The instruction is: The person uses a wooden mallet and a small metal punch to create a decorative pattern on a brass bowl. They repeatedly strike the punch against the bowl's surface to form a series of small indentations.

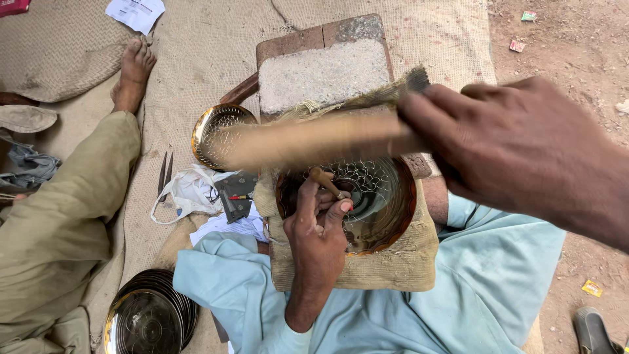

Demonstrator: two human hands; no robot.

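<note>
— While pinching the punch [325, 183] at six o'clock on the brass plate [383, 223], left hand [318, 229]?
— Yes; right hand [517, 147] gripping the blurred mallet [314, 141]. Engraving partly done, centre bare.

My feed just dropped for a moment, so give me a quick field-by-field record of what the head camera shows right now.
left hand: grips a small wooden-handled punch tool, tip on the plate
right hand: raised, holding a blurred straw-bristled brush
work piece: round engraved brass plate resting on a padded cloth cushion on the lap
behind: grey stone block
left side: second pierced brass dish, stack of dark metal plates, another person's bare foot
</note>
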